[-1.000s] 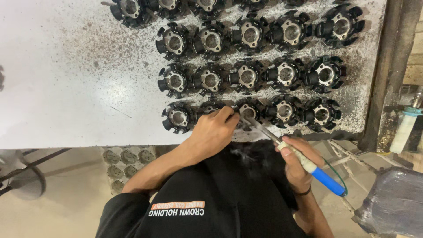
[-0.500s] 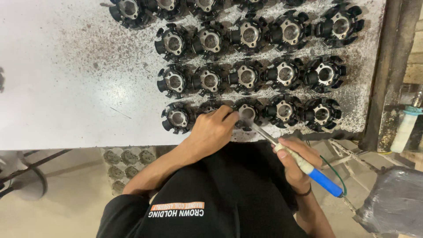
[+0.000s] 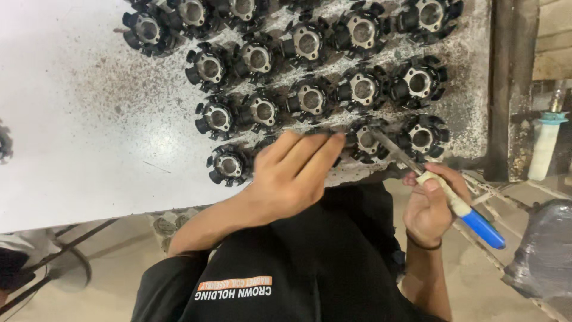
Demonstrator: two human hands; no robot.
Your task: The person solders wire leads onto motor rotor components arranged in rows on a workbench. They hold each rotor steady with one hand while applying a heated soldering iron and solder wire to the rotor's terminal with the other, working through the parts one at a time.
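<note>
At the bottom of the frame the person in a black shirt (image 3: 286, 268) is leaning over the edge of the surface (image 3: 77, 131). The right hand (image 3: 430, 206), lower right, is clenching around the white and blue handle of a screwdriver (image 3: 441, 191), and its metal blade is pointing up and left into the black round part (image 3: 366, 140) near the front edge. The left hand (image 3: 292, 173), in the centre, is lying with fingers stretched flat over another black part in the same front row; I cannot tell if it is gripping that part or only pressing it.

To do this well, I think the left hand should be keeping the row steady while the blade is staying in line with the centre hole, without slipping to the windings.

Farther up, more black parts (image 3: 310, 42) are standing in rows, touching each other, toward the upper right of the frame.
</note>
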